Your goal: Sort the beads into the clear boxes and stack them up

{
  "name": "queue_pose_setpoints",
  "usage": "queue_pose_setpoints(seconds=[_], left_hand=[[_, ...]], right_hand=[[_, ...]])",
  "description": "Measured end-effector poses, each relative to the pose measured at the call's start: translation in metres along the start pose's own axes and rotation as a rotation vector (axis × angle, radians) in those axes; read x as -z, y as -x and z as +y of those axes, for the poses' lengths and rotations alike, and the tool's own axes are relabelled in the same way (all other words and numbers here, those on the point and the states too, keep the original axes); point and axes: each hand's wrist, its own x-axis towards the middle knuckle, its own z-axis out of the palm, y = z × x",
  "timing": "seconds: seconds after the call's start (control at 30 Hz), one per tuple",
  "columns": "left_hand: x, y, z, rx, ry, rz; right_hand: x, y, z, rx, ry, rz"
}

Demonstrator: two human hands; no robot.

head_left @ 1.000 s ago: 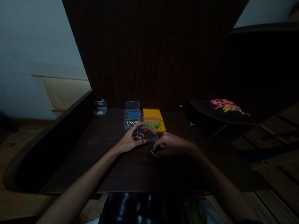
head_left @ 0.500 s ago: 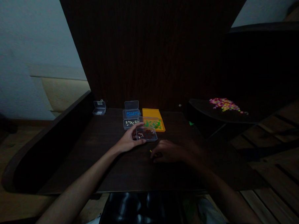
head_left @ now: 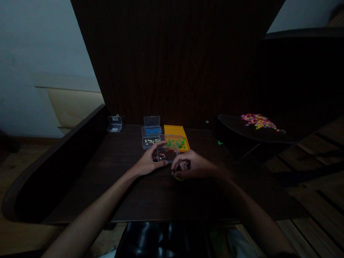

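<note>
One dark table (head_left: 120,199) spans the frame's centre. Two hands: the left hand (head_left: 147,162), at centre, grips one clear box (head_left: 171,147) of dark-red pieces by its left end; the right hand (head_left: 195,164), just right, has curled fingers, cannot tell whether pinching anything. One multicoloured pile (head_left: 258,121) lies at right. One open yellow box (head_left: 173,130) sits above centre. Three smaller boxes (head_left: 151,121) stand left of it. Yellow pieces (head_left: 178,178), count unclear, show below the right fingertips.
</note>
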Motion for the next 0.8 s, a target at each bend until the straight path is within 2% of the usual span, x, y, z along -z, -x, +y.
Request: queue_pose_setpoints(seconds=[0.1, 0.17, 0.4, 0.57, 0.8], left_hand=[[-0.001, 0.000, -0.001, 0.009, 0.025, -0.006], [-0.001, 0.000, -0.001, 0.019, 0.028, 0.000], [-0.001, -0.002, -0.002, 0.011, 0.029, -0.010], [-0.002, -0.001, -0.002, 0.013, 0.051, -0.014], [-0.002, -0.001, 0.001, 0.022, 0.029, 0.007]], right_hand=[[0.004, -0.007, 0.004, -0.026, -0.139, 0.089], [0.006, -0.013, 0.007, -0.043, -0.153, 0.128], [0.013, -0.030, 0.016, -0.002, 0.019, 0.184], [0.010, -0.032, 0.025, 0.074, 0.157, 0.185], [0.008, -0.033, 0.026, 0.090, 0.244, 0.192]])
